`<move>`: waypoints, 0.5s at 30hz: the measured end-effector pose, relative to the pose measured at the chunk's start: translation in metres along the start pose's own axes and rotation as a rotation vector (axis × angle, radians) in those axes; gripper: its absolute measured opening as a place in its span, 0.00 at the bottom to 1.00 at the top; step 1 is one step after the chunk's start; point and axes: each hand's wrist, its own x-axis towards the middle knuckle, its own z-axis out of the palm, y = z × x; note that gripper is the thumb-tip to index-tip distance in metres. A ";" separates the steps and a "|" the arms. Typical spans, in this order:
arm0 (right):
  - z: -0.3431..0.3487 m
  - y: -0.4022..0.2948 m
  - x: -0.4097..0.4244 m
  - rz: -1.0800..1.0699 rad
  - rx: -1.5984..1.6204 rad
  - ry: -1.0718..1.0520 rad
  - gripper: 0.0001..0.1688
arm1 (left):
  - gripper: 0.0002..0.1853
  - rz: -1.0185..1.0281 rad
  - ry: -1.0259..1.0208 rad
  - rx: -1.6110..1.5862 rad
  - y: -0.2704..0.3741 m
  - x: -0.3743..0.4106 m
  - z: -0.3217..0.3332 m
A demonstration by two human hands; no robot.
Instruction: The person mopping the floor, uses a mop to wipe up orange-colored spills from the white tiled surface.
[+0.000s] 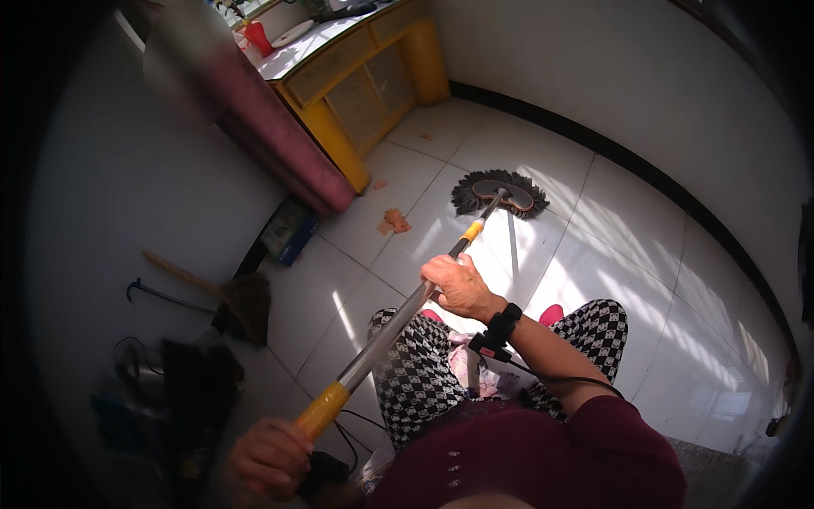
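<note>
A long mop handle (389,332) runs diagonally in front of me, from the lower left up to a grey fringed mop head (467,197) on the tiled floor. My left hand (272,455) is wrapped around the yellow grip (323,407) at the handle's top end. Farther down the pole, my right hand (463,287) holds it just above a black section and a yellow collar (472,230). A black strap with a cabled device (502,324) is on my right wrist. Crumpled orange scraps (394,221) lie on the tiles left of the mop head.
At the back left stands a yellow cabinet (353,102) beside a pink curtain (292,133). A box (291,232), a broom (245,305) and dark clutter (197,394) line the left wall. A black skirting (610,137) edges the far wall. Smaller orange bits (380,184) lie near the cabinet.
</note>
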 end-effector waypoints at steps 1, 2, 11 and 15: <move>-0.006 0.018 -0.001 0.090 -0.008 0.050 0.15 | 0.06 -0.009 -0.027 0.005 -0.028 0.006 0.003; -0.008 0.028 0.003 0.160 0.000 0.095 0.14 | 0.07 -0.021 -0.048 0.035 -0.047 0.012 0.007; -0.003 0.106 0.087 0.309 0.013 0.615 0.11 | 0.10 -0.084 -0.195 0.158 -0.200 0.099 -0.007; 0.003 0.133 0.134 0.277 0.019 0.679 0.10 | 0.16 -0.100 -0.256 0.109 -0.232 0.119 -0.038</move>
